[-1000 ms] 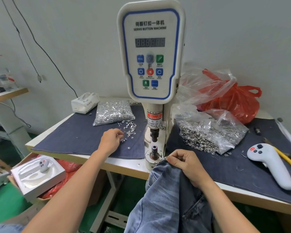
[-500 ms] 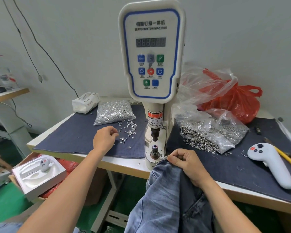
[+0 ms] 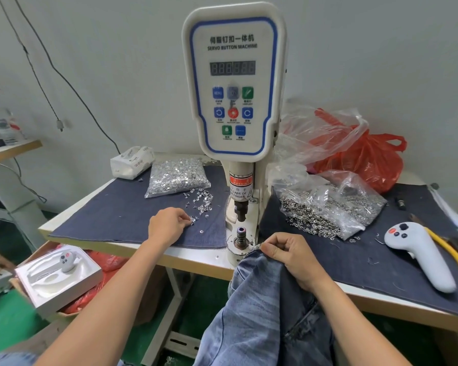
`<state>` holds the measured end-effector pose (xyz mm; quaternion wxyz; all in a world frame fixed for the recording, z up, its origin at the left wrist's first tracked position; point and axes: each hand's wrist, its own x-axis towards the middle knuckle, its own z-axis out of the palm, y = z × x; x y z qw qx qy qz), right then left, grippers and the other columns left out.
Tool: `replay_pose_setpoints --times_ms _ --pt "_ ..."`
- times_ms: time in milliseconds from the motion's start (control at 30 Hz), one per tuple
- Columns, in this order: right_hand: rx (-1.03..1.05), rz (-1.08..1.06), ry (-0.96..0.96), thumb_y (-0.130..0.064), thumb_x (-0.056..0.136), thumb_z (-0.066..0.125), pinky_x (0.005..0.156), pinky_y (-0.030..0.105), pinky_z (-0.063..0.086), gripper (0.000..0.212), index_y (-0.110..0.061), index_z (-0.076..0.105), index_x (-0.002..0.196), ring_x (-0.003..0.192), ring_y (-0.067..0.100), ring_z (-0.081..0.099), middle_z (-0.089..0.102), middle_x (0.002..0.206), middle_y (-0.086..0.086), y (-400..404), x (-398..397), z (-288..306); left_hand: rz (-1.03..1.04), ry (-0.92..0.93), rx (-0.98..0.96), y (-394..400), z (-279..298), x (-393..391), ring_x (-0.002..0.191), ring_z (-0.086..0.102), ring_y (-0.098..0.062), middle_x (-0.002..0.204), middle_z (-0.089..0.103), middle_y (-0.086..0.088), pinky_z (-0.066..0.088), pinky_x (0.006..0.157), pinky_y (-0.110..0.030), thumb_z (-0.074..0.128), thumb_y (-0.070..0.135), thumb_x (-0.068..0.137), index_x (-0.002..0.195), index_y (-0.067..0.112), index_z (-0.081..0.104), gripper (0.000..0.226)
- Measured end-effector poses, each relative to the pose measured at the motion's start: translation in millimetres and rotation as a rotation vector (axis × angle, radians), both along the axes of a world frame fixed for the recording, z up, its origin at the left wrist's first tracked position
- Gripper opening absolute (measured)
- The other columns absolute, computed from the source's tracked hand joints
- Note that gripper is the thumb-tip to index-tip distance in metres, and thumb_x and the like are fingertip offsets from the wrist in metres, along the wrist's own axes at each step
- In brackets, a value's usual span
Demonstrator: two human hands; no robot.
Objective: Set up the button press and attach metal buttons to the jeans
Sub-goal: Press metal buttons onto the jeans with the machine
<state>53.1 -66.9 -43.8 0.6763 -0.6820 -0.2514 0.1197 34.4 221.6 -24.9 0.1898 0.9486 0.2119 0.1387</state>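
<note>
The white servo button machine (image 3: 234, 83) stands mid-table, its lower die post (image 3: 240, 235) bare under the punch (image 3: 240, 211). My left hand (image 3: 167, 225) lies on the dark denim mat, fingertips pinching at loose metal tacks (image 3: 200, 204) spilled from a clear bag of tacks (image 3: 176, 177). My right hand (image 3: 292, 256) grips the waistband edge of the blue jeans (image 3: 262, 307), held just right of the die post at the table's front edge. A clear bag of ring-shaped button parts (image 3: 325, 207) lies open on the right.
A white handheld controller (image 3: 421, 256) and yellow-handled pliers (image 3: 450, 249) lie at the right. A red plastic bag (image 3: 368, 159) sits behind. A tissue pack (image 3: 131, 162) is at back left. A white box (image 3: 56, 276) with another controller sits below the table, left.
My left hand drew back toward me, then reached right again to the nearest loose tacks and pinches at them. My right hand and the jeans stayed put.
</note>
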Motion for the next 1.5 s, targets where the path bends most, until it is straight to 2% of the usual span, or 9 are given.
replay_pose_setpoints --times_ms 267,467,567,667,800,933,1067,1267,1500 --pt "-0.008 -0.009 -0.004 -0.007 0.080 0.071 0.061 0.016 0.044 0.022 -0.019 0.068 0.061 0.061 0.005 0.054 0.064 0.061 -0.005 1 1 0 0.041 -0.342 -0.107 -12 12 -8 0.082 0.064 -0.019 0.086 0.073 -0.005 0.049 0.080 -0.031 0.063 0.011 0.086 0.089 0.009 0.074 0.011" --pt "-0.007 -0.008 -0.006 -0.006 0.080 0.071 0.062 0.015 0.044 0.023 -0.018 0.068 0.062 0.060 0.005 0.055 0.064 0.061 -0.006 0 0 0 -0.235 -0.470 -0.619 -73 41 -35 0.061 0.064 -0.005 0.063 0.070 0.000 0.052 0.065 -0.014 0.073 0.016 0.081 0.074 0.018 0.073 0.007" --pt "-0.002 -0.010 -0.004 -0.004 0.080 0.070 0.061 0.014 0.044 0.024 -0.019 0.067 0.061 0.059 0.003 0.054 0.063 0.060 -0.007 1 -1 1 -0.355 -0.426 -0.692 -98 39 -45 0.064 0.065 -0.006 0.068 0.072 0.002 0.052 0.064 -0.014 0.073 0.022 0.076 0.075 0.018 0.072 0.004" --pt "-0.001 -0.009 -0.008 -0.004 0.080 0.070 0.061 0.014 0.044 0.024 -0.019 0.067 0.061 0.059 0.003 0.055 0.064 0.060 -0.008 0 -1 1 -0.334 -0.418 -0.690 -106 30 -45 0.078 0.066 -0.016 0.081 0.072 -0.004 0.053 0.076 -0.027 0.074 0.018 0.079 0.076 0.017 0.073 0.003" --pt "-0.003 -0.009 -0.005 -0.005 0.081 0.070 0.062 0.016 0.044 0.023 -0.018 0.067 0.062 0.060 0.005 0.055 0.063 0.061 -0.006 1 -1 1 -0.350 -0.430 -0.586 -109 25 -43 0.089 0.062 -0.012 0.089 0.066 0.003 0.050 0.080 -0.023 0.071 0.015 0.081 0.075 0.030 0.069 0.017" --pt "-0.001 -0.008 -0.008 -0.005 0.080 0.070 0.061 0.015 0.044 0.023 -0.018 0.068 0.062 0.060 0.004 0.055 0.064 0.061 -0.006 1 -1 2 -0.322 -0.435 -0.595 -111 25 -42 0.091 0.061 -0.012 0.088 0.066 0.003 0.049 0.081 -0.024 0.074 0.016 0.079 0.071 0.032 0.069 0.019" --pt "0.008 -0.010 -0.006 -0.003 0.081 0.070 0.061 0.015 0.044 0.024 -0.018 0.067 0.062 0.059 0.003 0.055 0.063 0.061 -0.007 1 -2 2 -0.302 -0.411 -0.617 -114 26 -38 0.085 0.062 -0.008 0.087 0.067 0.003 0.048 0.076 -0.014 0.077 0.017 0.076 0.073 0.022 0.074 0.007" --pt "0.006 -0.007 -0.007 -0.003 0.081 0.070 0.062 0.015 0.044 0.022 -0.017 0.067 0.064 0.060 0.004 0.055 0.063 0.061 -0.006 0 -2 2 -0.281 -0.426 -0.647 -115 24 -38 0.086 0.061 -0.010 0.090 0.066 -0.003 0.049 0.075 -0.016 0.075 0.013 0.079 0.078 0.011 0.075 0.003" --pt "0.011 -0.002 -0.010 -0.003 0.080 0.070 0.062 0.016 0.045 0.021 -0.016 0.067 0.064 0.061 0.004 0.055 0.063 0.062 -0.005 0 -2 3 -0.297 -0.431 -0.708 -114 25 -39 0.083 0.060 -0.010 0.083 0.063 0.006 0.051 0.073 -0.023 0.078 0.014 0.076 0.066 0.030 0.072 0.020"
